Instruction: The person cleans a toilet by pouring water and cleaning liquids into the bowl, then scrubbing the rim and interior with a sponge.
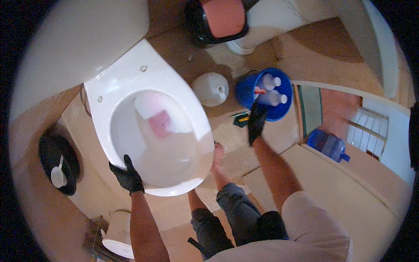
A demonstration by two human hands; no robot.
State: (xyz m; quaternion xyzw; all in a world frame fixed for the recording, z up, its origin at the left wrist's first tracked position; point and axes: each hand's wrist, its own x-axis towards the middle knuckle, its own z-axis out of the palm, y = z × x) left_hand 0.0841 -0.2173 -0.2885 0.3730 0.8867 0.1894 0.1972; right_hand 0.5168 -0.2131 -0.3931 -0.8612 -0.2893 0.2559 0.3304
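Observation:
My left hand point(127, 177), in a black glove, grips the near left rim of a white ceramic toilet bowl point(199, 131), its thumb toward the inside. No seat is fitted; two bolt holes show at the back. Inside the bowl is a pink patch point(160, 124), with pinkish foam or liquid above it. My right hand point(257, 121), also black-gloved and blurred, reaches to the near edge of a blue bucket point(244, 90). White-capped bottles point(271, 82) and a small red item point(260, 90) are in the bucket. Whether the right fingers hold anything is unclear.
A white rounded container point(209, 89) stands between toilet and bucket. A dark green and yellow item point(241, 120) lies by my right hand. At left, a white dipper point(58, 177) rests on a black basin point(70, 157). A black bin point(196, 24) with a pinkish top stands behind.

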